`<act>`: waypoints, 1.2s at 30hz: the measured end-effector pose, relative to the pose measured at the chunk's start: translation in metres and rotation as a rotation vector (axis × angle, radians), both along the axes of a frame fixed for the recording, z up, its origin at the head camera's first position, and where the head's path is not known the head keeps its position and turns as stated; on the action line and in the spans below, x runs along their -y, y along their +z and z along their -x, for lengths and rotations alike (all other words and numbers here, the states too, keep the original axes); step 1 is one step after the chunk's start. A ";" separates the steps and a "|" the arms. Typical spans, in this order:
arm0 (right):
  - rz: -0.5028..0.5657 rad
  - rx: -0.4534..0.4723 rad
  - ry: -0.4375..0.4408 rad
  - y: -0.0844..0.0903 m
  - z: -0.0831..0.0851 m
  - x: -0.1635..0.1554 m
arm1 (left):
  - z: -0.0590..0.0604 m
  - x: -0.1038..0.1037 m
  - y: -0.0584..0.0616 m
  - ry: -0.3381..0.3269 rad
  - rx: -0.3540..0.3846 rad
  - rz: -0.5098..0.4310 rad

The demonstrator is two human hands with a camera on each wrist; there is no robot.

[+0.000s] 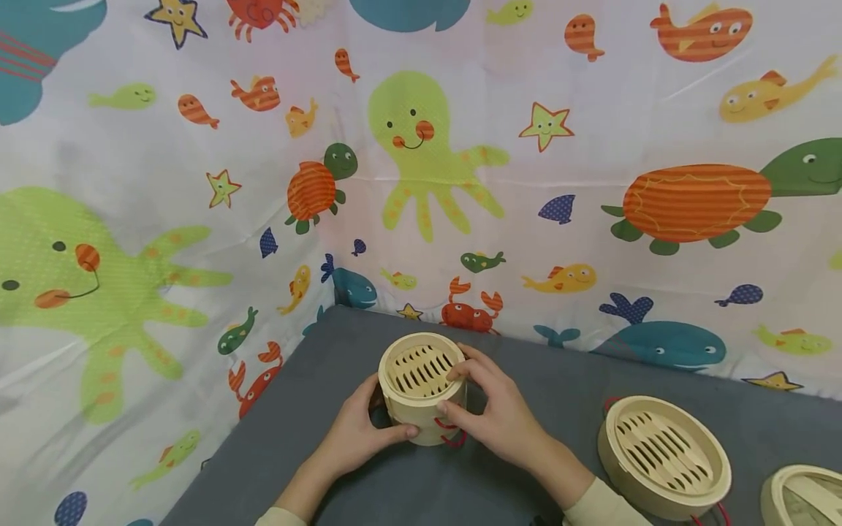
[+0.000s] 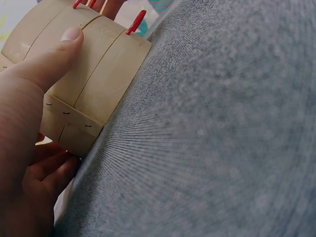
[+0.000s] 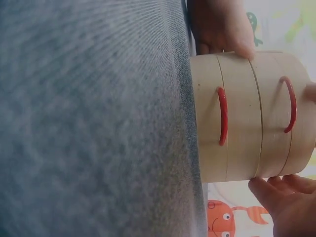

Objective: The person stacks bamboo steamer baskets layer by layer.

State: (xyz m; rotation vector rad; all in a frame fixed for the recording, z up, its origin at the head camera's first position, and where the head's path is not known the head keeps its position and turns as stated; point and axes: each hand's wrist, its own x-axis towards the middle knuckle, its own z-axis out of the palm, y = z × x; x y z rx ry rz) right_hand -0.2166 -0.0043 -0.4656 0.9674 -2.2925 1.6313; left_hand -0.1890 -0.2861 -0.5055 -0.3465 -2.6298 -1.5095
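Both hands' grip curled around round slatted bamboo steamer stack [image 1: 422, 387], left hand [image 1: 358, 432], right hand [image 1: 496, 409], grey felt mat [image 1: 566, 387]

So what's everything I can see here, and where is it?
stacked bamboo steamer: one stack of two tiers, pale wood with red loop handles, middle of the table, between both hands
single steamer tray: one, pale wood, right of the stack
partial steamer piece: one, pale, bottom right edge, cut off
table cover: one, grey cloth
backdrop: one, white with sea animals, behind and left of the table
left hand: holds the stack's left side
right hand: grips its right side and rim
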 end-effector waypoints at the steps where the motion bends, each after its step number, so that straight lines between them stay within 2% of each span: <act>1: 0.004 0.003 0.008 0.001 0.000 0.000 | 0.000 0.000 0.000 0.000 -0.001 0.000; 13: -0.046 0.005 0.036 0.008 0.001 -0.002 | -0.002 0.003 0.002 0.006 -0.021 0.000; 21: -0.132 -0.069 -0.076 0.011 -0.006 -0.013 | 0.000 0.000 0.002 -0.017 -0.037 0.008; 36: -0.208 -0.069 -0.141 0.016 -0.029 -0.027 | 0.000 0.000 -0.001 0.004 -0.024 -0.004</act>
